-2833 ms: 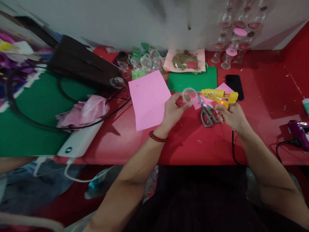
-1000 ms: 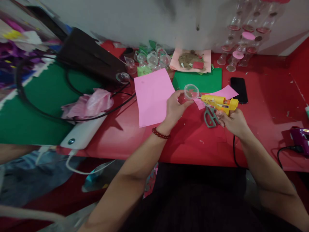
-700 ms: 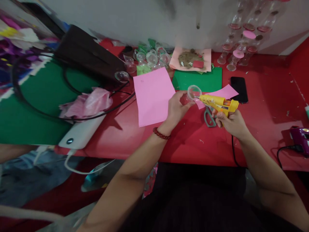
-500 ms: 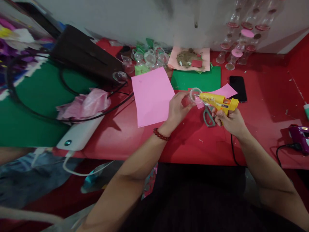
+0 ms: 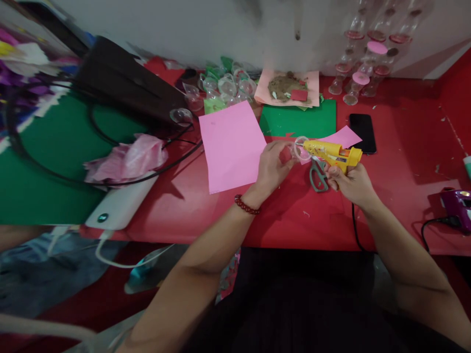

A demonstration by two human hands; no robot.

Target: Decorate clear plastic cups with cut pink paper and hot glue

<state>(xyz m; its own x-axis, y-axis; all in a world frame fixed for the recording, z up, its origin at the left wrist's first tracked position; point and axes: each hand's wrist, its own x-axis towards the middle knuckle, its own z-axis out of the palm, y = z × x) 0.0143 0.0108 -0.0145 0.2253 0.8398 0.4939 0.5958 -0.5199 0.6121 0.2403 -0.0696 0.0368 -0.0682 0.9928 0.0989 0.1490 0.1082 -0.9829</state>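
Note:
My left hand [image 5: 271, 166] is closed around a small clear plastic cup [image 5: 300, 147], held just above the red table [image 5: 294, 215] with its rim turned to the right. My right hand [image 5: 348, 181] grips a yellow hot glue gun [image 5: 331, 153]; its nozzle touches the cup's rim. A black cord [image 5: 355, 220] runs from the gun over the table's front edge. Green-handled scissors [image 5: 317, 176] lie on the table under the gun.
A pink sheet [image 5: 230, 144] lies left of my hands, a green sheet [image 5: 298, 120] and a black phone [image 5: 362, 132] behind them. Clear cups [image 5: 228, 88] cluster at the back; more stack at the back right [image 5: 353, 83]. A dark bag [image 5: 125, 83], cables and a power bank [image 5: 117, 211] sit left. A purple device [image 5: 458, 206] sits right.
The cup has shifted slightly right and turned in my left hand, staying against the glue gun's nozzle. The gun has hardly moved.

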